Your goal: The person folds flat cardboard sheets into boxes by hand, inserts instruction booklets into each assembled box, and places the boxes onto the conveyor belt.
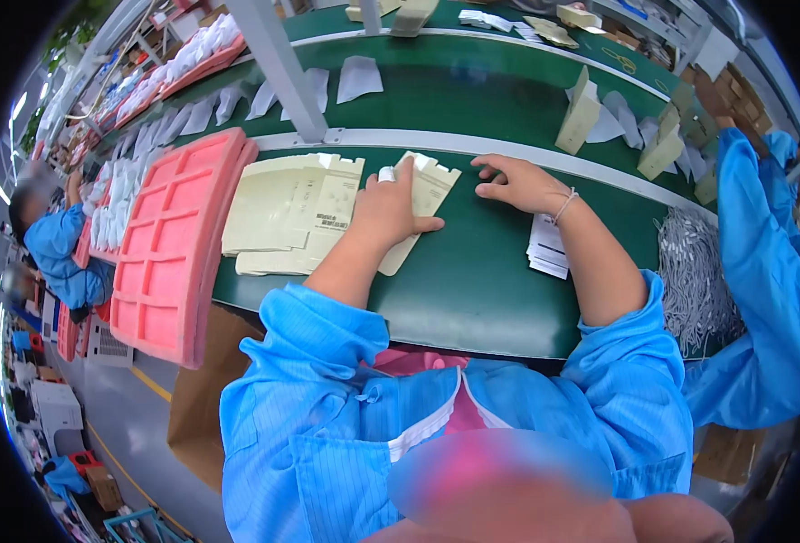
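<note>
Currently, item one: a flat cream carton (432,192), lying on the green desk (481,294) in front of you, just right of the stack of cartons (269,204).

Left hand (383,210): resting on the carton's face, index finger stretching toward its far end, thumb standing well out to the side; no pinch is showing. Right hand (524,187): hovering just beyond the carton's right side, fingers loosely curling, thumb and index parting, nothing visibly held.

Handling, by judgement: card of this kind is probably feeling light, fairly stiff, a little slick, and likely to crease along its folds; the long edges are offering the safest hold, the notched far end the weakest.

Markings: the stack's top carton is bearing dark print, lines and a bolder block, too small for reading; the single carton is showing faint print near its far end. Paper slips (547,242) beside your right forearm are carrying dark bars and text, likewise illegible. No brand is coming through.
</note>
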### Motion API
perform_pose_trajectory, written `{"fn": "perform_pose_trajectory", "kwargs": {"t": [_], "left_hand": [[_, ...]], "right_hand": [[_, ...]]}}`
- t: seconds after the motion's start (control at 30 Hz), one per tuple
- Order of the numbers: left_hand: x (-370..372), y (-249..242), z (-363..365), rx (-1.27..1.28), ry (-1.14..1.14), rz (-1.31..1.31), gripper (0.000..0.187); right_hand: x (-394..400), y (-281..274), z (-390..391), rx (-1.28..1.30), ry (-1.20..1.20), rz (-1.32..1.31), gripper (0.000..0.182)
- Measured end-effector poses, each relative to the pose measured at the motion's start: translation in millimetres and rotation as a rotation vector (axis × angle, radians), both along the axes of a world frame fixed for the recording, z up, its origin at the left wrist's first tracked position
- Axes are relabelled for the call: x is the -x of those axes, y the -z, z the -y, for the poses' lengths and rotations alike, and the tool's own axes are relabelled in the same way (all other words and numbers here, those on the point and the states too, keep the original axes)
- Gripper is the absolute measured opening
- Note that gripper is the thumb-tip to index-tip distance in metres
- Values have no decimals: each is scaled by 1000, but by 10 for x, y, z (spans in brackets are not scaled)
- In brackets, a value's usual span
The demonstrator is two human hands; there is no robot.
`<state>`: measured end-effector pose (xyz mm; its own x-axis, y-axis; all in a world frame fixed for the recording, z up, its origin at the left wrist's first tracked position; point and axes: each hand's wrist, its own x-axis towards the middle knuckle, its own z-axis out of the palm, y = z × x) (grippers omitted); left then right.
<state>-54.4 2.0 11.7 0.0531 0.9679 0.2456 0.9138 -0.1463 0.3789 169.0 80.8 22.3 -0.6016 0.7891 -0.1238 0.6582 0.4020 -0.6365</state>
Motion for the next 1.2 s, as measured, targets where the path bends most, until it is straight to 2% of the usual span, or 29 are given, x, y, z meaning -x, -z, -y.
{"fn": "perform_pose_trajectory", "kwargs": {"t": [0.07,0.2,0.27,0.37,0.4,0.47,0.5,0.53,0.6,0.63,0.67,0.73,0.83,0.87,0.9,0.93,1.03,1.1,1.2], "left_hand": [[-11,-60,14,290,-23,-79,97],[-41,-81,47,211,5,-87,99],[-34,-134,60,264,54,-20,99],[-35,-200,70,376,149,102,100],[-33,-190,66,352,192,219,100],[-57,-147,66,311,275,458,100],[-81,-120,72,316,288,456,100],[-107,-87,79,142,276,338,101],[-165,-42,91,-208,244,107,101],[-181,-36,96,-203,258,109,101],[-189,-62,99,-254,231,226,102],[-210,-137,88,-341,189,468,103],[-147,-246,156,-280,162,408,104],[-119,-225,147,-264,181,421,104],[-95,-204,129,-336,167,410,103],[-105,-175,117,-408,150,395,102],[-159,-112,177,-432,87,398,99],[-162,-72,192,-448,53,395,98],[-153,16,176,-891,264,286,96]], "right_hand": [[-20,-2,-5,-7,-14,16,50],[-15,-1,-3,-34,-16,24,52],[9,-12,32,-44,-6,23,54],[57,-99,112,262,86,-192,56],[66,-84,108,257,103,-200,56],[86,15,77,453,91,-472,55],[109,25,83,551,80,-608,55],[113,8,95,550,93,-610,55],[127,-167,176,300,86,-724,54],[141,-239,222,175,86,-777,53],[162,-283,285,172,109,-778,53],[217,-339,433,-196,-28,-686,56],[319,-318,558,-139,-58,-784,56],[382,-276,578,-191,-70,-909,56],[421,-241,601,-246,-86,-1034,56],[434,-231,629,-244,-66,-1026,56],[503,-279,741,270,-66,-1266,55],[572,-244,786,281,-66,-1315,53],[579,-274,820,310,-83,-1415,51]]}}
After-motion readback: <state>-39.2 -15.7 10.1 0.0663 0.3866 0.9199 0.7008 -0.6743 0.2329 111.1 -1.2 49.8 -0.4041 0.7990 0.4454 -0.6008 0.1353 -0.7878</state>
